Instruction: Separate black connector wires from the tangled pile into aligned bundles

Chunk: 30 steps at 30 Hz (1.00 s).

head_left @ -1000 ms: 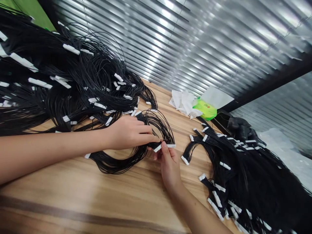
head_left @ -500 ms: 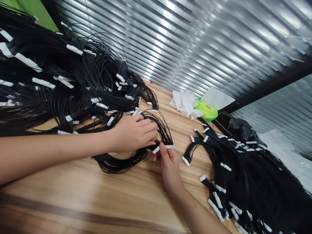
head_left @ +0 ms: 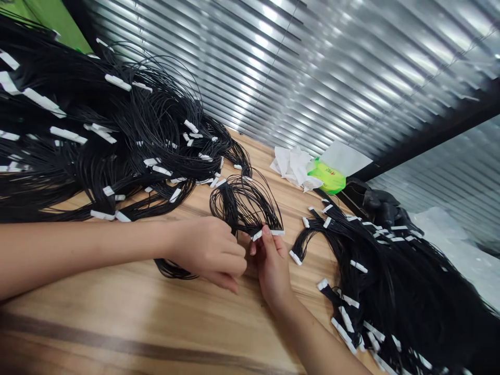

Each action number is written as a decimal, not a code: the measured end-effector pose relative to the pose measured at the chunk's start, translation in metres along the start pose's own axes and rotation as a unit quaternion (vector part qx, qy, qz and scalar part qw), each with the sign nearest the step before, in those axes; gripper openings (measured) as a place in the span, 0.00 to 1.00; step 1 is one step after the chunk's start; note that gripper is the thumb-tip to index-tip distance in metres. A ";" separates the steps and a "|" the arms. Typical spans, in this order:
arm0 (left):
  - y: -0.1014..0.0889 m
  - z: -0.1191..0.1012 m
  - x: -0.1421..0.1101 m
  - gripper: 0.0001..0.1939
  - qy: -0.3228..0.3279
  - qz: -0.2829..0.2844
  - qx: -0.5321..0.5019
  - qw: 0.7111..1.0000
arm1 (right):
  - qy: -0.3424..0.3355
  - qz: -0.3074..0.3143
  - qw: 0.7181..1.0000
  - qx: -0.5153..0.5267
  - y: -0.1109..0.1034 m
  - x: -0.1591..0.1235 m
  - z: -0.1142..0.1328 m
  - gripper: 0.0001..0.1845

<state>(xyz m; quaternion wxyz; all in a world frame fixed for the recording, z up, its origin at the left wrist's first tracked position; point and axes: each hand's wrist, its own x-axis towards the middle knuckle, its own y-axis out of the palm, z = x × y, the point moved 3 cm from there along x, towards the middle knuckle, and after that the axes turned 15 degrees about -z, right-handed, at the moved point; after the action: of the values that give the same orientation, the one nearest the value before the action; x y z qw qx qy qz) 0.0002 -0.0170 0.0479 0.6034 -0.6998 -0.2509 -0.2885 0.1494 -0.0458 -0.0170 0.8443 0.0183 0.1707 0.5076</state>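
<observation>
A small bundle of thin black wires [head_left: 238, 205] arches up from my hands, ending in white plastic connectors [head_left: 267, 234]. My right hand [head_left: 271, 265] pinches those connectors between thumb and fingers. My left hand [head_left: 207, 250] is closed around the wires just below and to the left, close to my right hand. Part of the bundle loops out beneath my left hand, and the hand hides the wires in its grip. A large mass of black wire harnesses [head_left: 109, 140] with white connectors lies directly behind my left forearm.
Another heap of black wire harnesses [head_left: 386, 281] with white connectors lies to the right on the wooden table [head_left: 117, 307]. Crumpled white tissue [head_left: 292, 167] and a green packet [head_left: 327, 176] sit at the far edge, before metal blinds [head_left: 312, 67]. A dark bag [head_left: 380, 200] is at the back right.
My left hand has moved down and toward me, drawing the wires apart from the loop, which now stands more open above it. My right hand still pinches the connectors.
</observation>
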 end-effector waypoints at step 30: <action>-0.020 0.036 0.001 0.09 -0.083 0.083 0.180 0.977 | -0.048 0.199 0.968 -0.147 0.005 -0.012 -0.003 0.22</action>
<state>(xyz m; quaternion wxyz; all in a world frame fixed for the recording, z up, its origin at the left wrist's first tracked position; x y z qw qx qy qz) -0.0091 0.0215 0.0588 0.7188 -0.6194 -0.2888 -0.1279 0.1388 -0.0541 -0.0160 0.7271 -0.0481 0.0459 0.6833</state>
